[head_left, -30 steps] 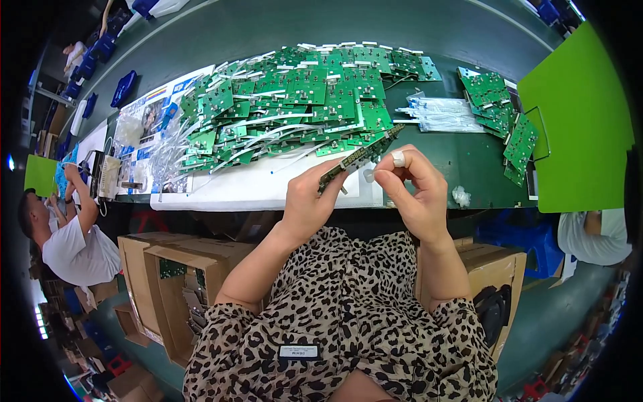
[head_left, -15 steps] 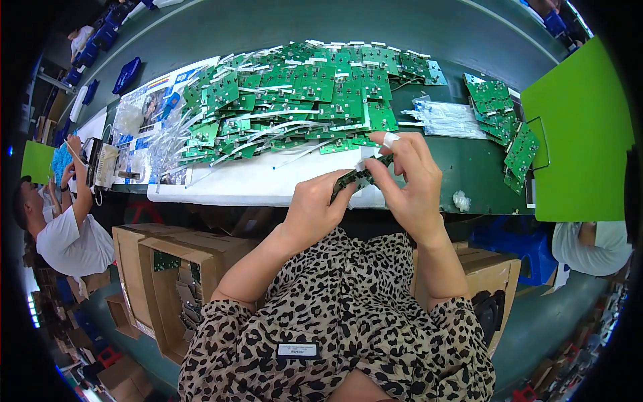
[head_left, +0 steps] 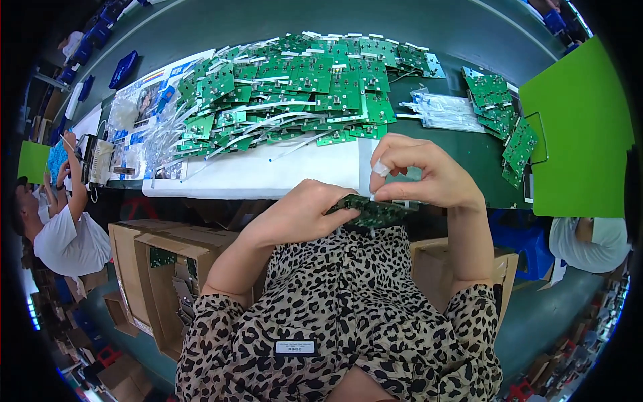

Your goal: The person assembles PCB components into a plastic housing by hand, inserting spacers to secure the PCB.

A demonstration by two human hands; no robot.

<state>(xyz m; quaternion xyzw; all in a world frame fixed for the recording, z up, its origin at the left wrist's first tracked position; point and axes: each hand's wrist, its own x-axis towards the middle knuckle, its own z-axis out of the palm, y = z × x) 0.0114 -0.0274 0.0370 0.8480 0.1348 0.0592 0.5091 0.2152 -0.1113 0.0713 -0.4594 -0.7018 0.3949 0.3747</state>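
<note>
I see the circuit board held up and tilted at the near edge of the tabletop, just in front of the patterned shirt. My left hand has its fingers grasping the board's left end. My right hand has its thumb and forefinger bent in close at the upper edge, by a small white piece; I cannot tell whether they pinch it or only rest there.

The main risk I judge is a slip: the left fingers hold one end only, so a hard push from the right could twist the board loose and drop it toward the lap. The white wrap on a right finger may dull my touch or snag on a component. Pressing at this slant could also bend a part, and my own fingers hide the contact point. Beyond, the heap of boards overlaps loosely with white ribbon cables trailing out; a careless sleeve or elbow could catch one and drag several boards along.
</note>
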